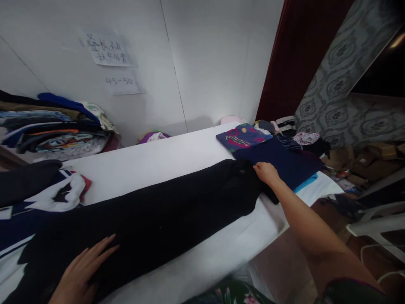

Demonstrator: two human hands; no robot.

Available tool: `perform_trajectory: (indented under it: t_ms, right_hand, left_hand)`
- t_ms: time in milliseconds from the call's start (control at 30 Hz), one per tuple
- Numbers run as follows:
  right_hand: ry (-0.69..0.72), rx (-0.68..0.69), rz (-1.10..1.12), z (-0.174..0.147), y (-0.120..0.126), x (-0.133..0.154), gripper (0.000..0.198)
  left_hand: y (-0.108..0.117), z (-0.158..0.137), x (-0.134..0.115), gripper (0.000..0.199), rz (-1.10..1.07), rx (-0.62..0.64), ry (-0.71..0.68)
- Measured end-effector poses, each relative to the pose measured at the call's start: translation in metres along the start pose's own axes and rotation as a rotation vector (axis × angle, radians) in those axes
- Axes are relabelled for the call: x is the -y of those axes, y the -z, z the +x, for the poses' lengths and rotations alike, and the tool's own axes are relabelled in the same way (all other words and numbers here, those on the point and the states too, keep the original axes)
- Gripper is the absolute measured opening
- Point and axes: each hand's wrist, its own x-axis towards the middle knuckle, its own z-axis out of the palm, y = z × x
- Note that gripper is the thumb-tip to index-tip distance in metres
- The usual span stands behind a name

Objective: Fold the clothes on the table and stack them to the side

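A long black garment lies stretched lengthwise across the white table; whether it is a dress or a coat is hard to make out. At its narrower far-right end my right hand is closed, with the edge of the cloth pinched in its fingers. My left hand rests flat on the wider near-left end, fingers stretched out. Just beyond the right hand are a dark navy garment and a folded purple-blue patterned garment. To the left, a white and navy garment touches the black cloth.
A tall stack of folded clothes stands at the back left. More clothes are heaped at the table's right end. Cardboard boxes and a white plastic chair are on the right. Handwritten paper signs hang on the white wall.
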Motion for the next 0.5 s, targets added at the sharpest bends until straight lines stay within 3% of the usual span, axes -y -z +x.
perform_trajectory:
  t_ms: [133, 200, 367, 433, 500]
  right_hand:
    - [0.008, 0.010, 0.139, -0.010, -0.004, -0.021, 0.029]
    - [0.019, 0.032, 0.309, -0.014, -0.007, -0.023, 0.035]
    - [-0.071, 0.234, 1.198, -0.019, -0.008, -0.014, 0.030]
    - [-0.104, 0.267, 1.316, -0.020, -0.008, -0.010, 0.027]
    - [-0.156, 0.273, 1.281, -0.021, -0.009, -0.008, 0.026]
  left_hand:
    - [0.001, 0.002, -0.003, 0.080, -0.026, -0.007, 0.025]
    - [-0.001, 0.002, -0.004, 0.080, -0.035, -0.013, 0.042]
    - [-0.008, -0.003, 0.002, 0.077, -0.058, -0.025, 0.074]
    - [-0.011, -0.005, 0.004, 0.076, -0.071, -0.024, 0.083]
    - [-0.011, -0.005, 0.005, 0.075, -0.074, -0.021, 0.083]
